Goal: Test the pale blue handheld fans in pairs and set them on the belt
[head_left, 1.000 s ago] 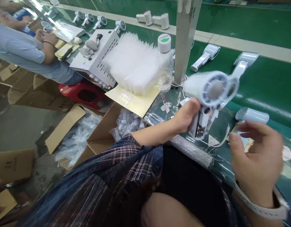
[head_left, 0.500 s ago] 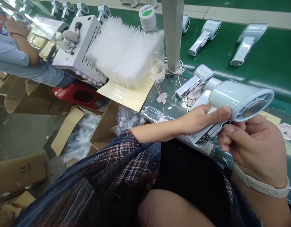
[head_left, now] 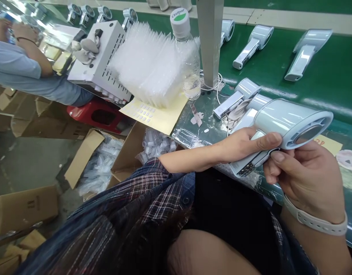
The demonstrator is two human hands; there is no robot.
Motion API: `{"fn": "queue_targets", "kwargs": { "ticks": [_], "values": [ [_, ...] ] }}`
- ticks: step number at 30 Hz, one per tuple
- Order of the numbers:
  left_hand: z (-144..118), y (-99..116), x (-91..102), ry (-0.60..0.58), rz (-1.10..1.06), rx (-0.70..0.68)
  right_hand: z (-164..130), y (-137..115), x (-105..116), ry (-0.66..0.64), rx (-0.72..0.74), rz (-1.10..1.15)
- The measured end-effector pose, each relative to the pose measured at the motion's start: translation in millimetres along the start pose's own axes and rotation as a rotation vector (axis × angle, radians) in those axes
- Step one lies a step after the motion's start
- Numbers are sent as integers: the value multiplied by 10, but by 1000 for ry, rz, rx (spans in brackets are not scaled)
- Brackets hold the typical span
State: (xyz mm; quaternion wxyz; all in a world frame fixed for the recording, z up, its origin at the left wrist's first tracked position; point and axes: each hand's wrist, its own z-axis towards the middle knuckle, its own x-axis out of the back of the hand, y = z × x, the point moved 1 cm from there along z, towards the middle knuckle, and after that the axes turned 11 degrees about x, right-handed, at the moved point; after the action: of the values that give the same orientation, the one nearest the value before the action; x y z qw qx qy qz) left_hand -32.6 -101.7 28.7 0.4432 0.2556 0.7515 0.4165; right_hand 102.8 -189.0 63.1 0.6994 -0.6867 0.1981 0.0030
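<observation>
A pale blue handheld fan is held above the bench's near edge, its round vented end to the right. My left hand is closed around it where head and handle meet, thumb along the side. On the handle's near face a dark strip with small parts, like a circuit board, shows. My right hand is closed against the fan under the vented end, thumb and fingers pinching by a small dark rounded spot; anything between the fingertips is hidden. Behind the left hand lie another fan and a crumpled grey cloth.
More fans stand along the green belt. A plastic bottle, white translucent sleeves, a yellow sticker sheet and a metal post are left. A co-worker sits beyond; cardboard boxes are below.
The view has shifted slightly, so the bench and belt items appear a little further right. Both hands keep nearly the same hold on the fan.
</observation>
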Motion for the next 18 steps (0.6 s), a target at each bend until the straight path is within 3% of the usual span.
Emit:
{"fn": "queue_targets", "kwargs": {
  "ticks": [3, 9, 12, 18],
  "values": [
    [-13, 1, 4, 79, 13, 93, -7, 0, 3, 27, 30, -32],
    [-2, -14, 43, -31, 58, -123, -20, -5, 1, 11, 24, -22],
    [-6, -26, 39, -60, 40, -105, -21, 4, 13, -11, 32, -27],
    [-29, 14, 18, 33, 56, -52, -28, 15, 25, 6, 58, -79]
  ]
}}
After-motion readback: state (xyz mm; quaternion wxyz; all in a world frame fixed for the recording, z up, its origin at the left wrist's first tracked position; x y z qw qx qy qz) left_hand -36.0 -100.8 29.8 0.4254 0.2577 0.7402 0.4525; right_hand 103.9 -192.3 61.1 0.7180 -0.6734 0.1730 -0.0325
